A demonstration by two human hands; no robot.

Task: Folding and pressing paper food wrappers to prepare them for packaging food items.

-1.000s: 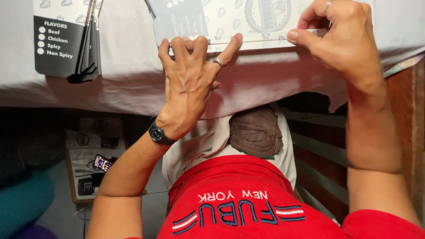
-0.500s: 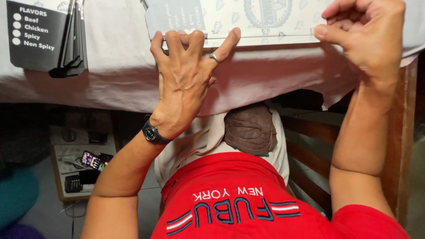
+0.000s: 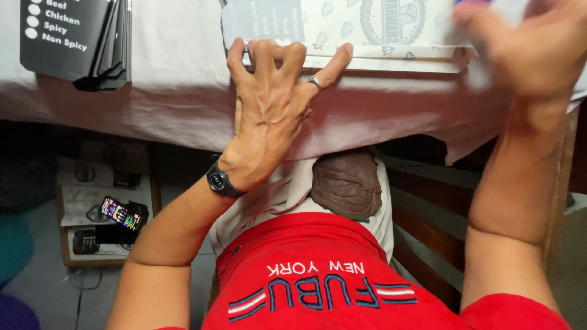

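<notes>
White printed cardboard, a flat packaging sheet (image 3: 367,27) with a grey panel and a round emblem, is lying on the cloth-covered table (image 3: 153,104), right at its near edge. The left hand (image 3: 272,110) is pressing down on the sheet's near edge, fingers spread wide and flat rather than curled around anything; a ring (image 3: 315,82) is sitting on one finger and a black wristwatch (image 3: 219,180) is circling the wrist. The right hand (image 3: 529,52) is hovering at the sheet's right end, too blurred for me to tell whether its fingers are pinching the cardboard or hanging loose.

Left of the sheet, well apart from it, a stack of black cartons (image 3: 76,40) with white circles and lettering is resting on the same cloth. The pale cloth is draping over the table's edge below the sheet and hiding the tabletop.

Below the sheet, the person's red shirt (image 3: 318,287) and light trousers with a brown patch (image 3: 345,183) are filling the foreground. Down on the floor, far to the left of the sheet, a low tray (image 3: 79,201) is holding a phone (image 3: 119,212) with a lit screen. Wooden rails (image 3: 422,214) are showing under the table's right side.
</notes>
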